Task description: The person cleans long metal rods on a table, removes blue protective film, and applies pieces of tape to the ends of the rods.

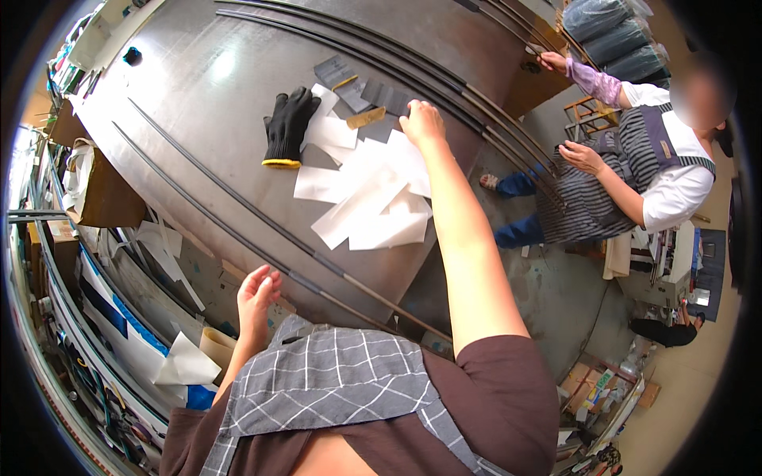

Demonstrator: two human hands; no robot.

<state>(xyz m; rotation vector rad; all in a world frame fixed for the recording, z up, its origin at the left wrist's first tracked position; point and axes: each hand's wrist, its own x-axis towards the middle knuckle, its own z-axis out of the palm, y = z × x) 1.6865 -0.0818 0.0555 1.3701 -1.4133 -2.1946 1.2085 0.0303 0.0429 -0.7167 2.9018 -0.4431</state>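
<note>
My right hand (423,123) reaches across the metal table, its fingers bent and drawn together at the right end of a dark grey strip (382,96). What the fingertips hold, if anything, is hidden. Beside that strip lie a lighter grey piece (337,75) and a small tan piece (366,118). Loose white paper strips (361,194) are spread in an overlapping pile below my right hand. Left of them rests a black knit glove (289,127) with a yellow cuff. My left hand (260,295) hovers by the near table edge, loosely curled with nothing visible in it, close to a thin dark rod (286,270).
Long dark rods (357,51) cross the far side of the metal table (198,119), some jutting past its edge. At right, a co-worker in a striped apron (595,186) has a hand (553,62) at rod ends. A cardboard box (111,186) and cluttered shelving stand at left.
</note>
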